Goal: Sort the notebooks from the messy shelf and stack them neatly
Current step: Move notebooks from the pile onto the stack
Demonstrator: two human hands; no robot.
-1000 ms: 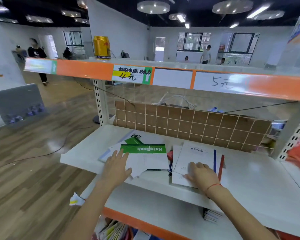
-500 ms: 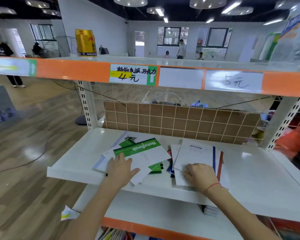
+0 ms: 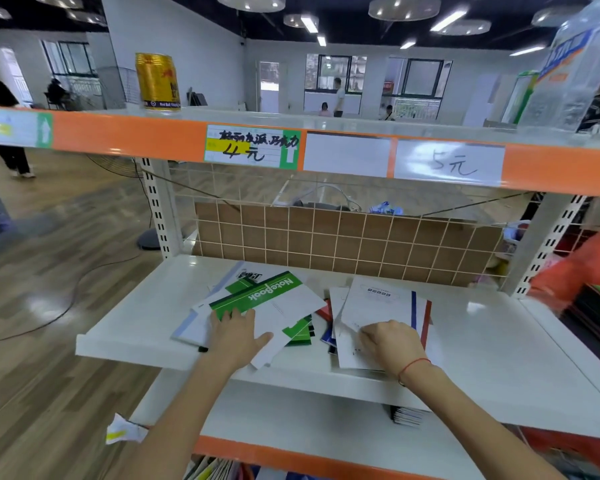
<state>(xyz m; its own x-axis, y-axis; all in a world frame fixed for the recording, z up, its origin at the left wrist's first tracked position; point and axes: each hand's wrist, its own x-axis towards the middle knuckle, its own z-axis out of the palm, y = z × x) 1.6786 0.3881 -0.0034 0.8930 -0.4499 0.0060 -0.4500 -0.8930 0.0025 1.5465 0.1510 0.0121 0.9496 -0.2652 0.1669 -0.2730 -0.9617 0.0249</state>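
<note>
Clearly the notebooks (image 3: pixel 284 306) strewn on the shelf (image 3: pixel 499 341) are thin, light, floppy and slick. Left hand (image 3: pixel 236 336) lies flat, fingers (image 3: pixel 227 315) straight, on the green one; right hand (image 3: pixel 390 344) curls at the white one's (image 3: pixel 378 306) edge, seemingly pinching it. Edges look the best place to grip.

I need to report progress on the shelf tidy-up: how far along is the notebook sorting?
Nothing looks finished yet: no neat stack shows on the white shelf. In hand: the left hand presses flat on the green-banded notebook, which lies skewed over others, while the right hand curls on the white notebook with blue and red stripes. Left: squaring both loose piles, including the notebooks wedged between them.
</note>
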